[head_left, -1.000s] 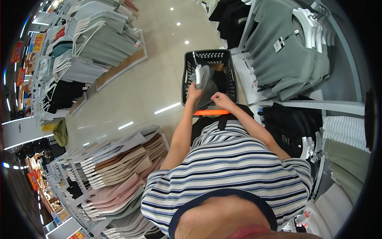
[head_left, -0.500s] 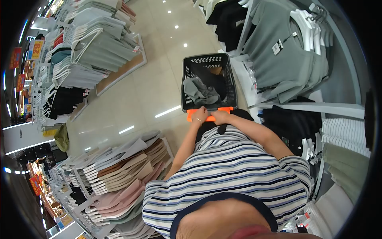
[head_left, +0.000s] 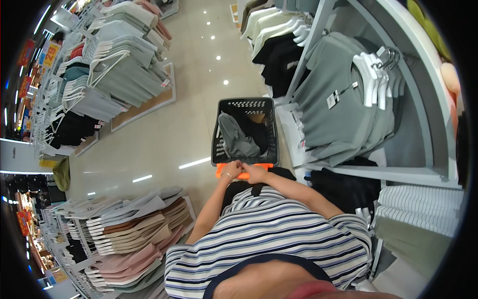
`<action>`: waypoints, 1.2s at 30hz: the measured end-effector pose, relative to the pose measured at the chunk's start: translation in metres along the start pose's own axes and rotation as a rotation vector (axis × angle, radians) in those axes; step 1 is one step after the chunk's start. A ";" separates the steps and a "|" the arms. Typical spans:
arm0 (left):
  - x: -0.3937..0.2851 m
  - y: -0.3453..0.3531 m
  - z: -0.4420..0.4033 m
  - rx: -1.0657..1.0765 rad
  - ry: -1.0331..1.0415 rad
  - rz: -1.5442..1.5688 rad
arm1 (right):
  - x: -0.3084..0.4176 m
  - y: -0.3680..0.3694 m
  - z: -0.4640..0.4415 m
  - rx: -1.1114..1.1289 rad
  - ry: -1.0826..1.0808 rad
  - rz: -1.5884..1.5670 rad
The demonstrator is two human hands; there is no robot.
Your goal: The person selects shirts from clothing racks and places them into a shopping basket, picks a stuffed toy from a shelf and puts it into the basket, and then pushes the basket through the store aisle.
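Observation:
A black perforated shopping basket (head_left: 216,134) with an orange handle (head_left: 264,166) is just in front of my body. My left hand (head_left: 232,170), with a bracelet at the wrist, is closed around the handle's left half. Close beside it, my right hand (head_left: 256,173) grips the same handle nearer the middle; the two hands almost touch. Inside the basket lie a crumpled grey garment (head_left: 239,142) and some black clothing (head_left: 256,130). A small brown piece (head_left: 259,118) shows at the basket's far end, its kind unclear.
To the right, grey-green tops (head_left: 331,84) hang on white hangers in a grey shelf unit (head_left: 418,172), with folded striped clothes (head_left: 418,204) nearer me. Racks of pale shirts (head_left: 132,70) and beige and pink clothes (head_left: 139,234) line the left. A tiled floor aisle (head_left: 191,94) runs ahead.
The basket and my hands appear lower and slightly left in view. My hands have come closer together on the handle. More of the aisle and right-hand shelf shows.

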State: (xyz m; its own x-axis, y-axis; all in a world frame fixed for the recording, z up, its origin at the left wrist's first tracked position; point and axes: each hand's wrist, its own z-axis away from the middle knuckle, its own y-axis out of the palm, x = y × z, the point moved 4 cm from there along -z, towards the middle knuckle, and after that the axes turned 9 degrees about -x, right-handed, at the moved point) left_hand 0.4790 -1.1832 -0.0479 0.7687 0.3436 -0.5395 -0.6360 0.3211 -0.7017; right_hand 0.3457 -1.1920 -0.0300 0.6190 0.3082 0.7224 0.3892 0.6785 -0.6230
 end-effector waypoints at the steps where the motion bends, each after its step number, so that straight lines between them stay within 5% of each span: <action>1: -0.002 -0.002 -0.003 -0.005 -0.002 -0.008 | 0.003 -0.009 -0.001 0.016 0.005 -0.016; 18: -0.042 -0.044 -0.053 -0.308 -0.059 0.071 | -0.019 -0.080 -0.057 -0.072 -0.145 -0.052; 36: -0.052 -0.075 -0.176 -0.105 -0.052 0.108 | -0.041 -0.165 -0.149 -0.321 -0.335 -0.005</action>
State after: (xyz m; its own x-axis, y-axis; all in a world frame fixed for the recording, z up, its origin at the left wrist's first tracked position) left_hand 0.4984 -1.3803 -0.0494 0.6898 0.4176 -0.5914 -0.7021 0.1864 -0.6873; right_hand 0.3579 -1.4159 -0.0018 0.3824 0.5401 0.7497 0.6161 0.4557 -0.6425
